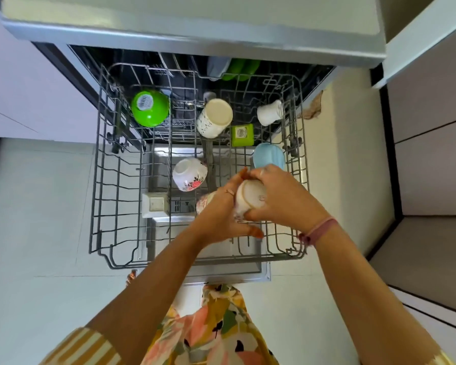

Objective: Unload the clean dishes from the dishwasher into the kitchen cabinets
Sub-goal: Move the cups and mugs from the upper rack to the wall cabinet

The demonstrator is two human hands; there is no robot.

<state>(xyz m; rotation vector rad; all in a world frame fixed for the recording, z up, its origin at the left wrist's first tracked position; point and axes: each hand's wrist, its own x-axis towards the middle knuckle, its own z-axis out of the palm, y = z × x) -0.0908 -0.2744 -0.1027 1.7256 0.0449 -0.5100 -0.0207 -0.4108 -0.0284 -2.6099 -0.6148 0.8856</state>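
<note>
The dishwasher's upper wire rack is pulled out below me. Both my hands meet over its front right part. My right hand grips an upside-down white floral bowl from the right. My left hand closes on its left side, and a second floral piece shows just behind that hand. Still in the rack are another white floral bowl, a green bowl, a tall cream cup, a small white cup, a green square container and a pale blue bowl.
The dishwasher door lies open under the rack. A countertop edge overhangs at the top. Green and grey items sit deeper inside. Cabinet fronts stand to the right, pale floor on both sides.
</note>
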